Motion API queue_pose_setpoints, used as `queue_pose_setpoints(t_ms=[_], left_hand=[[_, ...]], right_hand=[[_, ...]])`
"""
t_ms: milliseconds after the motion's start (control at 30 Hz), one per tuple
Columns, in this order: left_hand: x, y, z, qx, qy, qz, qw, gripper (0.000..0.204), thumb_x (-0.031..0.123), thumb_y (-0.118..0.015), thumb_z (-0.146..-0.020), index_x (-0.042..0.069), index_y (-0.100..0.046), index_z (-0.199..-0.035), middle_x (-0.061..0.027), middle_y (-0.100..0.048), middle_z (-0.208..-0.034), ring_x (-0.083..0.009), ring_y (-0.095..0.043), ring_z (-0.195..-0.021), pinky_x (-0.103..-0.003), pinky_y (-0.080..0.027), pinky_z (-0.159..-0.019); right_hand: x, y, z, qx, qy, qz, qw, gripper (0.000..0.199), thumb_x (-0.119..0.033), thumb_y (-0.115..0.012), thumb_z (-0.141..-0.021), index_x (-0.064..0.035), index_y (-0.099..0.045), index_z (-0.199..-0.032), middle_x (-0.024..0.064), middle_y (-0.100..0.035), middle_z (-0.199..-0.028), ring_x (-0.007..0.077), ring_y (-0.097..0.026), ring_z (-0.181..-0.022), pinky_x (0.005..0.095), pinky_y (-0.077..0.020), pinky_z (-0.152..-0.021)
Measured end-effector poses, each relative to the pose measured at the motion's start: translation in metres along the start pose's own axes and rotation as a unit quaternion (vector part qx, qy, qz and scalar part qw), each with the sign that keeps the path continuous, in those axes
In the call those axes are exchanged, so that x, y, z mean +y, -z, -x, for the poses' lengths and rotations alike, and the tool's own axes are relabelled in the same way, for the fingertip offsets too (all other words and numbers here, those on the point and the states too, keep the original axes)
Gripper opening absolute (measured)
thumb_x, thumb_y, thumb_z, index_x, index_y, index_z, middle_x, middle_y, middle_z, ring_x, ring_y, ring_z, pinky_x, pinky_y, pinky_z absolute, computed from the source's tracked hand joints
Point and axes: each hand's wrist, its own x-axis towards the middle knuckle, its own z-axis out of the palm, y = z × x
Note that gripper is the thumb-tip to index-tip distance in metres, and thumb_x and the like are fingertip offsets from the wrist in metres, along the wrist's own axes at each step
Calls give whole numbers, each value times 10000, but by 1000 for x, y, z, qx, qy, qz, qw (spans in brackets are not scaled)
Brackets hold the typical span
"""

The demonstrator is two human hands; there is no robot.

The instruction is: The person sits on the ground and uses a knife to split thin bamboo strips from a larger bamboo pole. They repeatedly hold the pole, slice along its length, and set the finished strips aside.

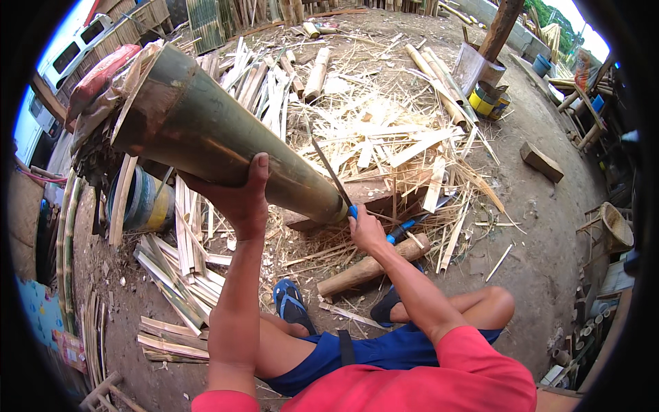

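A thick green-brown bamboo culm (213,130) slants across the view, its wide end up at the left. Its narrow end comes down by a wooden chopping block (381,196). From below, my left hand (237,199) grips the culm around its middle, thumb along the near side. The blue handle of a long, thin-bladed knife (328,165) is in my closed right hand (368,230). That blade points up and away, just right of the culm's lower end. A second blue-handled tool (401,231) lies beside my right hand, and a rounded wooden club (374,266) rests below it.
Bamboo shavings (384,130) and split strips (175,275) cover the ground ahead and left. A bucket (147,199) stands left, a yellow-black container (484,99) far right. A wood chunk (541,162) and bamboo poles (439,82) lie right of the shavings.
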Motion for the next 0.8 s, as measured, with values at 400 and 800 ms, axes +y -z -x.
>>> queue_pose_setpoints(t_ms=[400,800], left_hand=[[-5,7,-2,4,24,6,1000,1258,157,-872,-687,26,32,-1552,-215,-250,-1511,-304,-338,-1373,-434,-314,-1172],[-31,45,-5,-51,26,26,998,1251,421,-866,-713,45,-18,-1552,-187,-256,-1503,-301,-324,-1386,-458,-268,-1167]], right_hand=[[32,-30,-13,0,-61,53,997,311,-243,-554,-984,-38,-439,-1189,294,-667,-882,516,-640,-811,578,-511,-687],[2,-11,8,227,265,-196,916,325,-151,-596,-953,-70,-430,-1220,285,-637,-795,522,-616,-741,578,-486,-624]])
